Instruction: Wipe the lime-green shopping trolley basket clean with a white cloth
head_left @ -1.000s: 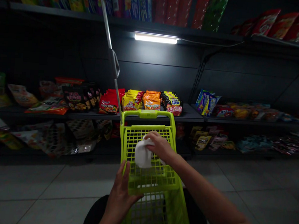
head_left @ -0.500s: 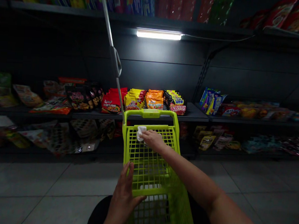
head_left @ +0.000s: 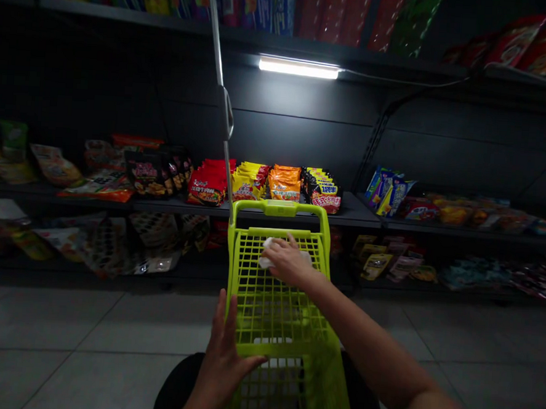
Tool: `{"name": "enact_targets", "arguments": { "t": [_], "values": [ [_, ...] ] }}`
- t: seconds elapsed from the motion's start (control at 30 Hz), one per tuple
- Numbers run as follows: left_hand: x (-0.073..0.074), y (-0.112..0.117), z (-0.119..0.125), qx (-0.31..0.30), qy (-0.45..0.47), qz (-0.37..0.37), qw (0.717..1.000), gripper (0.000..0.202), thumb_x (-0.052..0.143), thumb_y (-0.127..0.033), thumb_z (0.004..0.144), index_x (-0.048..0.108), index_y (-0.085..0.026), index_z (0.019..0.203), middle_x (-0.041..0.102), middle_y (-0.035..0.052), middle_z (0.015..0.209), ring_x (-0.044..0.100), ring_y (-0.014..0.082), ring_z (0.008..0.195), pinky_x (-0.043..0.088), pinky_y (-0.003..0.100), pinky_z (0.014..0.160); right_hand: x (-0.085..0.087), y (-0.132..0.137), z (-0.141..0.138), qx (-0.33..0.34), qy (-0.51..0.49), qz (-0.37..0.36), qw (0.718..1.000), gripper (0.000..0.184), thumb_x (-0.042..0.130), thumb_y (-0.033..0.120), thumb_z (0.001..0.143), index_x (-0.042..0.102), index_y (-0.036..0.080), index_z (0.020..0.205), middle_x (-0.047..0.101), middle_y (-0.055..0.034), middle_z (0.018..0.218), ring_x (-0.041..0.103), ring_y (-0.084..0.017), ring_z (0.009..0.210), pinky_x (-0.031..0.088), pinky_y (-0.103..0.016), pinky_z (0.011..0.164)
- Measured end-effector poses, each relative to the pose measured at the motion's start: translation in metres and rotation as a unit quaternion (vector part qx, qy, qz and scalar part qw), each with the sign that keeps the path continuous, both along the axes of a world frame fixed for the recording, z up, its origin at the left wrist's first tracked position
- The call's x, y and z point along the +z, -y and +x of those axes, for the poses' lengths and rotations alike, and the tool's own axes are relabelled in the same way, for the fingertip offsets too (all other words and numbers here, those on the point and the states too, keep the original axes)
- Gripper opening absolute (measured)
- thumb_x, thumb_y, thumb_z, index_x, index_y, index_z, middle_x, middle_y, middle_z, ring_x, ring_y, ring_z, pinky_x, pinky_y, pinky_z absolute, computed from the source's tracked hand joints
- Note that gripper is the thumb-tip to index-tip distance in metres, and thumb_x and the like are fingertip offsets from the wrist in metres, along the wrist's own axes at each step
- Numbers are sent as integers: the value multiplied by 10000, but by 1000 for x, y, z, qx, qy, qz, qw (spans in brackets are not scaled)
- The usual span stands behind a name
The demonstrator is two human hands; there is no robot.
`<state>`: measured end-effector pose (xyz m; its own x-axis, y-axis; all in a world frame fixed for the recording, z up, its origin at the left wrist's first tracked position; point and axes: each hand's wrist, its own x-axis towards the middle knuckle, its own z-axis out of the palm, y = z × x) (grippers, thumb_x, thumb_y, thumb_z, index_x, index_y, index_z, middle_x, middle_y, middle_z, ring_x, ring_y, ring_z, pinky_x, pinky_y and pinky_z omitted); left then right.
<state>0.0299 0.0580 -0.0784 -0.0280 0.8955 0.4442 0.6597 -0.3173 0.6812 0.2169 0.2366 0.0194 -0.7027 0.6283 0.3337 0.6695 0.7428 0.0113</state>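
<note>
A lime-green shopping cart (head_left: 324, 229) with grid panels stands between my legs, facing the shelves. My right hand (head_left: 290, 261) presses a crumpled white cloth or tissue (head_left: 266, 263) against the upper grid panel. Some of the white material shows on both sides of that hand. My left hand (head_left: 227, 356) rests at the cart's near left side, fingers pointing up and spread, thumb lying along the crossbar (head_left: 287, 350). A thin metal pole (head_left: 218, 47) rises from the cart's upper left corner.
Ahead runs a dark shelf (head_left: 351, 212) with red, yellow, orange and black noodle packets (head_left: 283, 183). Snack bags (head_left: 148, 175) lie to the left, and more packets (head_left: 389, 190) to the right. A lit tube lamp (head_left: 300, 67) hangs under the upper shelf. Grey tiles (head_left: 131, 325) cover the floor.
My right hand has slid slightly right and down over the grid with the white cloth. My left hand stays at the cart's side, and the whole view has shifted a little.
</note>
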Motion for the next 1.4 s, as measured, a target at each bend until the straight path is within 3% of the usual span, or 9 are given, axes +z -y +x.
{"name": "enact_targets", "arguments": {
  "t": [0.1, 0.2, 0.57, 0.67, 0.77, 0.9, 1.1, 1.23, 1.4],
  "values": [
    [3, 2, 0, 8, 5, -6, 1000, 1385, 887, -147, 635, -72, -447, 1587, -44, 118, 1716, 151, 392, 1557, 421, 614, 1115, -20, -13, -54, 76, -28, 1, 997, 273, 623, 318, 957, 640, 223, 1212, 580, -93, 1391, 438, -268, 1350, 344, -460, 1112],
    [2, 2, -3, 12, 4, -7, 1000, 1368, 879, -156, 646, -70, -446, 1587, -45, 116, 1716, 158, 389, 1556, 416, 616, 1118, -32, -17, -76, 49, -40, 8, 998, 206, 575, 311, 992, 660, 197, 1141, 632, -105, 1267, 520, -253, 1218, 417, -404, 1014],
    [-6, 1, -4, 19, -12, 13, 1000, 1305, 855, -324, 722, -117, -415, 1589, -110, 123, 1712, 108, 380, 1567, 426, 583, 1122, -23, 113, -5, 284, 4, -178, 942, 247, 710, 238, 885, 660, 222, 1127, 700, -25, 1032, 618, -171, 932, 463, -291, 836],
    [-3, 4, -5, 12, 4, -22, 1000, 1255, 824, -343, 757, -116, -437, 1583, -103, 107, 1714, 149, 363, 1563, 427, 579, 1120, -6, 78, 1, 244, -73, -206, 945, 327, 717, 153, 857, 653, 224, 1170, 696, -28, 1048, 641, -152, 972, 487, -263, 849],
    [-2, 3, -7, 9, 3, -26, 1000, 1321, 868, -311, 696, -103, -455, 1580, -87, 100, 1715, 155, 373, 1560, 427, 584, 1120, 8, 7, -5, 96, -195, -107, 970, 250, 676, 103, 872, 693, 213, 1096, 649, -74, 1217, 613, -180, 1132, 477, -320, 976],
    [2, 3, -6, 7, 6, -14, 1000, 1359, 886, -223, 659, -82, -456, 1584, -65, 103, 1717, 166, 377, 1557, 444, 582, 1109, 0, -43, -19, -63, -157, -64, 983, 263, 666, 60, 846, 721, 183, 1073, 656, -109, 1229, 580, -230, 1157, 453, -380, 1021],
    [1, 4, -5, 10, 0, 0, 1000, 1348, 879, -182, 658, -59, -450, 1588, -17, 100, 1717, 152, 375, 1561, 410, 612, 1129, -38, 59, -8, 31, -60, -94, 993, 227, 658, 91, 862, 724, 218, 1038, 722, -60, 1081, 588, -220, 1011, 455, -360, 919],
    [-2, 4, -5, 0, -2, 11, 1000, 1270, 857, -242, 718, -42, -447, 1592, -25, 94, 1719, 160, 357, 1562, 400, 585, 1147, -33, 136, 21, 141, -22, -178, 974, 218, 675, 122, 857, 722, 246, 1030, 729, -29, 1021, 612, -191, 945, 456, -318, 871],
    [-2, 5, -4, -3, -3, -7, 1000, 1267, 859, -243, 718, -35, -443, 1593, 4, 97, 1716, 179, 351, 1559, 390, 583, 1155, 3, 92, 29, 127, -78, -219, 964, 469, 660, 46, 813, 655, 248, 1236, 699, -26, 1172, 623, -165, 1075, 473, -278, 932]
  ]
}}
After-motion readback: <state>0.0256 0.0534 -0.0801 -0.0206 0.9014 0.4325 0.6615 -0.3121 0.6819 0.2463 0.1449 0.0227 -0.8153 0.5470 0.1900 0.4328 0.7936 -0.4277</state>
